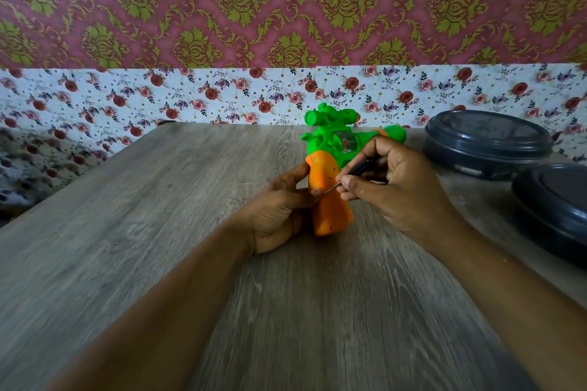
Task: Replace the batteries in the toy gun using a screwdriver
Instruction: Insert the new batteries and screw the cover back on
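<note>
Two bare forearms enter from the bottom edge and converge on the middle of the frame, over a grey wood-grain tabletop [127, 263].

Left hand [279, 216], just left of centre: fingers curled round the orange plastic grip of the toy gun [330, 200], thumb pressed against the grip's upper left edge. The grip's butt points toward the lower centre of the frame; whether it touches the tabletop cannot be told.

Right hand [394, 187], just right of centre: fingers pinching a thin screwdriver with black handle and metal shaft [349, 174]. Handle slants up to the right inside the fingers; shaft slants down to the left. Tip sits on the orange grip's face, close beside the left hand's fingertips. Exact seat of the tip is too small to make out.

Behind the hands: the toy gun's bright green plastic body, with a round scope-like tube on top at centre frame, a clear shiny section in the middle, and the barrel running to the right behind the right hand.

Right edge of frame: two round dark grey containers with lids, one nearer [552, 209] and cut by the frame edge, one farther [486, 143], close to each other, both on the tabletop.

Far: floral white wall strip [95, 98] across mid-frame; maroon wallpaper with gold damask [222, 3] above.
</note>
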`<state>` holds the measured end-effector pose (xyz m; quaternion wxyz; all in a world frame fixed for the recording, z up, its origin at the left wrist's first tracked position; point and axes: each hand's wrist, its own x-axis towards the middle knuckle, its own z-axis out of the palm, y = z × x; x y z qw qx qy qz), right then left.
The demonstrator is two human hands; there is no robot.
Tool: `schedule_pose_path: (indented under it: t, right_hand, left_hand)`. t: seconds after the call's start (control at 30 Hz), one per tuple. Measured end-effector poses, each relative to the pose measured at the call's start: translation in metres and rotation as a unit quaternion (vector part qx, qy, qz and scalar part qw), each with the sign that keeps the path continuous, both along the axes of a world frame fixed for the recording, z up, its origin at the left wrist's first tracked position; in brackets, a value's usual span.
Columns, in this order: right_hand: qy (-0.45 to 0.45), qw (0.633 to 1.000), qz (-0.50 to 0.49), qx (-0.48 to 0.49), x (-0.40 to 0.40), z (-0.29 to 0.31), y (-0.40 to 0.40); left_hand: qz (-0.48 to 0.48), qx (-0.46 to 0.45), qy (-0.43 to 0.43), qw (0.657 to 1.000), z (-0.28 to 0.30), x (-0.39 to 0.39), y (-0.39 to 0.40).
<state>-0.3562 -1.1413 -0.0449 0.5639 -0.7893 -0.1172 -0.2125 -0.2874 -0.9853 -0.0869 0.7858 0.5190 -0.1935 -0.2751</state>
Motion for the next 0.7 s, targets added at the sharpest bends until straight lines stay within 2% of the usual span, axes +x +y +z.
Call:
schedule_pose_path:
  t: [0.4,0.6,0.7]
  right_hand:
    - [-0.020,0.999,-0.008,-0.026,0.0026,-0.0032,-0.0030]
    - [-0.071,0.986,-0.051,-0.144,0.0003,-0.0025,-0.0029]
    - [-0.132,0.951,-0.065,-0.271,-0.0032,-0.0021,-0.0042]
  left_hand:
    - [0.002,0.001,-0.010,1.000,0.0028,-0.0043,-0.0015]
    - [0.015,0.009,-0.011,1.000,0.0026,-0.0047,-0.0021]
    - [0.015,0.014,-0.015,1.000,0.0016,-0.0039,-0.0012]
